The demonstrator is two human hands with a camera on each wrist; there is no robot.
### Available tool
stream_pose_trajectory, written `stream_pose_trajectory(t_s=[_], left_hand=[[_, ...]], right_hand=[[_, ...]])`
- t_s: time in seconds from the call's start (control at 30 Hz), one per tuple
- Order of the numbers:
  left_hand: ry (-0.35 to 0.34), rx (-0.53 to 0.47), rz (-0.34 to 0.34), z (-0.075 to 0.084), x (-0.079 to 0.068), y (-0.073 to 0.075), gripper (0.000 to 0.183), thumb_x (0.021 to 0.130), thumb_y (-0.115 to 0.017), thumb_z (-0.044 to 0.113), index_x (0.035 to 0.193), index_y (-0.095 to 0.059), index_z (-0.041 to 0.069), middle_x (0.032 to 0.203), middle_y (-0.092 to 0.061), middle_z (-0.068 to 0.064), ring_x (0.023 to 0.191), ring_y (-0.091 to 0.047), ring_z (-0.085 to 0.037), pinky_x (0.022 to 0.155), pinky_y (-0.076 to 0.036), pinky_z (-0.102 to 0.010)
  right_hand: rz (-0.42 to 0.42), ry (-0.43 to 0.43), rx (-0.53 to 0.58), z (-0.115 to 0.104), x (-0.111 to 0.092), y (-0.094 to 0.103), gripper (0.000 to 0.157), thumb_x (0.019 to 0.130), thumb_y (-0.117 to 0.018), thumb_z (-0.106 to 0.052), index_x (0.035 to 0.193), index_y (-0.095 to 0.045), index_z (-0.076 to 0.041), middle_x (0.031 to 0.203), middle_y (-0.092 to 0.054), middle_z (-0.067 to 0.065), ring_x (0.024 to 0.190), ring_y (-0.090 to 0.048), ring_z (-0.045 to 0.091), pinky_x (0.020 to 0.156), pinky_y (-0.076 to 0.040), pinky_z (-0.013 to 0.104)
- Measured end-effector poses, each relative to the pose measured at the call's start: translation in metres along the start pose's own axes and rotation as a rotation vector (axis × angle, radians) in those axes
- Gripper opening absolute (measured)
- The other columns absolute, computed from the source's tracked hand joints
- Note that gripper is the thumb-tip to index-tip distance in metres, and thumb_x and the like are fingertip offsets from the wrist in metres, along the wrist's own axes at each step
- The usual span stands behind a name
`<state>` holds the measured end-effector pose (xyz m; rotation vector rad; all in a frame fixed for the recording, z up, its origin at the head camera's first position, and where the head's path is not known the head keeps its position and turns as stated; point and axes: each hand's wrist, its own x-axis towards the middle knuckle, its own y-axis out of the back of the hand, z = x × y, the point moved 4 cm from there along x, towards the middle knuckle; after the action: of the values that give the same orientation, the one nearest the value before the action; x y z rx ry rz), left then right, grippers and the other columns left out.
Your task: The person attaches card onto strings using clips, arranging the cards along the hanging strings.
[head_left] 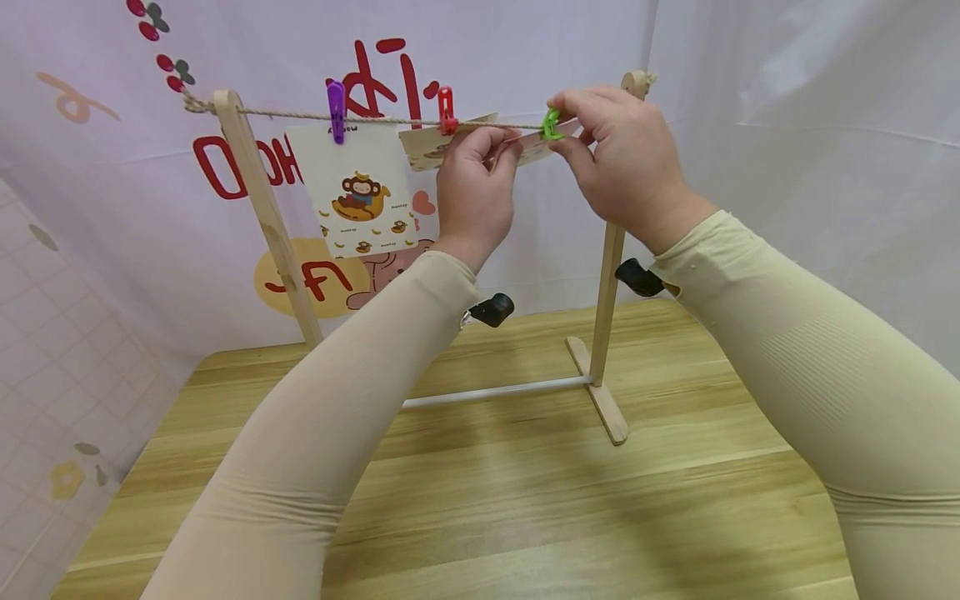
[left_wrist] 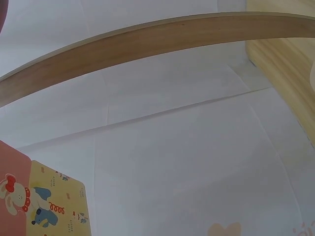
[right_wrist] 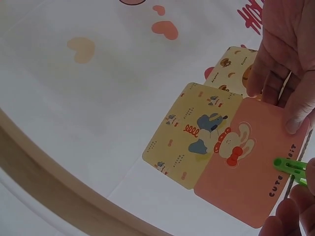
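In the head view, my left hand [head_left: 476,187] pinches the edge of a pink rabbit card [right_wrist: 246,162] at a rope [head_left: 292,114]. My right hand [head_left: 637,158] pinches a green clothespin [head_left: 551,125] between thumb and fingers. In the right wrist view the clothespin's tip lies over the card's lettered edge. A yellow panel [right_wrist: 184,132] with a blue dog adjoins the pink one; I cannot tell whether they are one piece. To the left, a purple clothespin [head_left: 337,108] holds a monkey card [head_left: 356,187], and a red clothespin [head_left: 447,111] holds another card [head_left: 420,150], partly hidden.
Two wooden posts [head_left: 258,200] carry the rope, with a white rod [head_left: 495,393] joining them low down. The stand's right foot [head_left: 607,412] rests on a wood-grain table [head_left: 525,500]. Behind hangs a white printed cloth [head_left: 750,183].
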<state>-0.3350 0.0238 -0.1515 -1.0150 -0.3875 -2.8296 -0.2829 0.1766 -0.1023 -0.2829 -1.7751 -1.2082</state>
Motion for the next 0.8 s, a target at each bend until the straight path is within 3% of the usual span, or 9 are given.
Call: stream_pose_trajectory(t_s=[0.5, 0.8], left_hand=[[-0.010, -0.013, 0.002, -0.0004, -0.0022, 0.0004, 0.023, 0.106, -0.064, 0.023, 0.124, -0.073, 0.011, 0.126, -0.066, -0.003, 0.117, -0.059, -0.010, 0.097, -0.048, -0.014], [-0.030, -0.047, -0.008, -0.0019, -0.0050, 0.0000, 0.027, 0.106, -0.065, 0.020, 0.130, -0.068, 0.009, 0.128, -0.067, -0.004, 0.117, -0.060, -0.013, 0.100, -0.049, -0.017]], right_hand=[[0.004, -0.006, 0.013, 0.0011, 0.0002, -0.0005, 0.027, 0.104, -0.067, -0.016, 0.129, -0.070, -0.005, 0.127, -0.075, 0.011, 0.102, -0.073, 0.029, 0.086, -0.059, 0.045], [0.034, -0.002, 0.015, 0.0024, -0.0010, 0.0000, 0.035, 0.105, -0.066, -0.017, 0.138, -0.067, -0.005, 0.128, -0.074, 0.013, 0.103, -0.072, 0.029, 0.085, -0.060, 0.045]])
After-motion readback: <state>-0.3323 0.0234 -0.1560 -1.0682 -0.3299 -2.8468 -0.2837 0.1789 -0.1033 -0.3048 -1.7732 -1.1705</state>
